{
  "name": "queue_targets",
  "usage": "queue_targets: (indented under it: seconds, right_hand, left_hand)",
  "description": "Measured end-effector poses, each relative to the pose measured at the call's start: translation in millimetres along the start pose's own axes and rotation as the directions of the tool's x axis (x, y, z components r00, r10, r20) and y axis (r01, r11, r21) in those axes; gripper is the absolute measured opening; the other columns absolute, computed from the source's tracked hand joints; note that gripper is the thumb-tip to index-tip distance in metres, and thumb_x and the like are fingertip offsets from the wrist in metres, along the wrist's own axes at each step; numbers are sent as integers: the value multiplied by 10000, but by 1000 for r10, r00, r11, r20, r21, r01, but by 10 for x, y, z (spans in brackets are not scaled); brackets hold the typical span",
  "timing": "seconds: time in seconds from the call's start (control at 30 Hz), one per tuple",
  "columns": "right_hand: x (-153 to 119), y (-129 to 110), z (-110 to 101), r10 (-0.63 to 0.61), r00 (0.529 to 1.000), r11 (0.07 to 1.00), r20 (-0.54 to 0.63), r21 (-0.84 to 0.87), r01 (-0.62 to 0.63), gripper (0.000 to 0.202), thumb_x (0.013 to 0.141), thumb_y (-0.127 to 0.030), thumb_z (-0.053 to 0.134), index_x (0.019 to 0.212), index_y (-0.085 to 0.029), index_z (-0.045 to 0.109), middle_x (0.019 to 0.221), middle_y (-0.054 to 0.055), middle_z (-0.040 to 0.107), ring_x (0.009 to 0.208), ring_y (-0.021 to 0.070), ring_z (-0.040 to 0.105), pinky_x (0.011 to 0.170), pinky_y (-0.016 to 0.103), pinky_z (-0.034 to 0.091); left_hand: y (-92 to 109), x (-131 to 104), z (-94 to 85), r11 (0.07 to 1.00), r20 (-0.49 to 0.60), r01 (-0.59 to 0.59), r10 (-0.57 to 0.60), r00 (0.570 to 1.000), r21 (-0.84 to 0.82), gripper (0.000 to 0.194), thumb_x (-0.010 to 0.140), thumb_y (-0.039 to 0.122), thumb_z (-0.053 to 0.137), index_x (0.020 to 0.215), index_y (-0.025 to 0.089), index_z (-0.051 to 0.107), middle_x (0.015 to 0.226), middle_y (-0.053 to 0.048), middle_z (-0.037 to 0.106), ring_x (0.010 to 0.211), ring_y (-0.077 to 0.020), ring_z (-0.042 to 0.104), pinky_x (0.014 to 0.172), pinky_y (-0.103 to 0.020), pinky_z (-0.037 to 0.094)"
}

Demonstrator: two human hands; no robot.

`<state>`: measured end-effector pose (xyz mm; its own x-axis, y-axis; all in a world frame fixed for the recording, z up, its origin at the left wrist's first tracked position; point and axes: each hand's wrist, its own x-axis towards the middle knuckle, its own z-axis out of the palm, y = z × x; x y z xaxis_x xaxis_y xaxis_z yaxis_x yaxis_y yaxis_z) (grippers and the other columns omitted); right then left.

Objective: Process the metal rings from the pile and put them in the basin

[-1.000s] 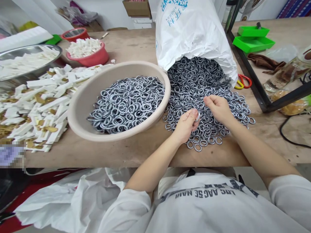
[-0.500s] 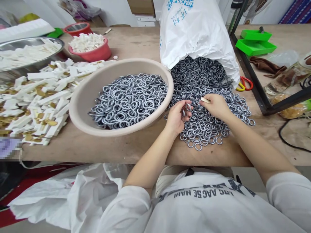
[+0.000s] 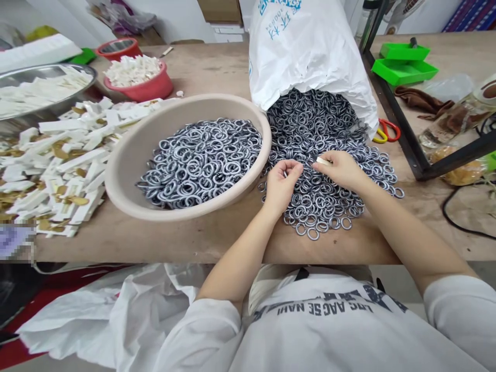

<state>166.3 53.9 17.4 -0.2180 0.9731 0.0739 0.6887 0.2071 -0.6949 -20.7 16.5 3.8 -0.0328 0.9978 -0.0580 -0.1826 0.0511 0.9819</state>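
Curled inward now, where earlier its fingers open around rings, the person's left hand (image 3: 279, 183) hides any hold; whether it grips something cannot be told. Just to its right, the right hand (image 3: 341, 168) pinches a small pale piece (image 3: 324, 161). Grey rings (image 3: 318, 201) spread beneath both hands over the brown tabletop (image 3: 225, 240). Left of the left hand sits a ring-filled beige basin (image 3: 120, 191); beyond both hands, a white sack (image 3: 310, 57) and pale wall (image 3: 178, 20).
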Motion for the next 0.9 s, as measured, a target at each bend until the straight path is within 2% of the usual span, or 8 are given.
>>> queue_targets:
  seconds: [0.07, 0.13, 0.2, 0.27, 0.43, 0.57, 0.77, 0.9]
  right_hand:
    - [-106, -34, -76, 10, 987, 963, 162, 266, -53, 340, 855, -462, 648, 663, -191, 573, 540, -41, 467, 516, 105, 381, 518, 276, 255]
    - [-208, -80, -80, -9, 964, 877, 267, 465, -121, 369, 843, -490, 665, 652, -200, 540, 508, -61, 417, 478, 89, 337, 480, 267, 227]
    - [-283, -127, -13, 1, 974, 821, 225, 556, -129, 371, 834, -513, 680, 681, -200, 552, 512, -65, 412, 469, 83, 335, 461, 260, 227]
    - [-327, -170, 95, 27, 994, 803, 101, 591, -82, 370, 845, -527, 673, 716, -199, 559, 540, -62, 425, 477, 81, 354, 455, 254, 252]
    - [-381, -255, 291, 73, 991, 686, -112, 727, 32, 358, 813, -527, 723, 943, -231, 567, 742, -36, 550, 529, 78, 419, 453, 241, 346]
    - [-402, -308, 244, 30, 993, 649, -113, 758, 67, 431, 747, -496, 796, 1025, -249, 579, 854, -6, 598, 647, 106, 517, 500, 237, 430]
    - [-369, -293, 129, 54, 997, 626, -56, 780, 10, 319, 795, -448, 752, 961, -228, 592, 746, -40, 551, 513, 67, 421, 454, 236, 386]
    - [-386, -264, 166, -1, 998, 657, -68, 752, 52, 380, 740, -489, 803, 952, -226, 630, 840, -6, 641, 641, 104, 554, 571, 264, 485]
  left_hand:
    - [-14, -43, 21, 977, 86, -158, 147, 985, 146, 235, 816, 378, 728, 955, 189, 717, 660, 33, 521, 610, -93, 408, 605, -212, 333]
    - [-19, -84, 43, 946, 175, -236, 199, 964, 222, 211, 844, 385, 698, 916, 190, 730, 666, 18, 550, 648, -113, 431, 647, -226, 342]
    - [-20, -107, 60, 943, 210, -237, 190, 959, 231, 216, 850, 393, 689, 814, 180, 704, 686, 9, 565, 675, -118, 436, 666, -228, 348]
    - [-26, -112, 71, 961, 224, -201, 157, 962, 189, 267, 844, 418, 692, 752, 169, 656, 682, 13, 538, 666, -109, 417, 649, -220, 347]
    - [-55, -112, 99, 995, 291, 91, -78, 953, -32, 348, 840, 500, 663, 755, 176, 569, 583, 54, 411, 477, -60, 278, 452, -203, 210]
    - [-53, -138, 129, 975, 309, 191, -150, 939, -109, 360, 838, 523, 651, 779, 179, 562, 582, 49, 433, 419, -43, 266, 391, -206, 140]
    - [-50, -155, 140, 988, 325, 129, -94, 941, -88, 369, 796, 503, 728, 816, 177, 556, 615, 63, 422, 454, -24, 271, 410, -174, 185]
    - [-80, -157, 140, 979, 339, 164, -117, 934, -116, 351, 847, 513, 655, 827, 189, 522, 626, 63, 433, 447, -30, 277, 401, -170, 187]
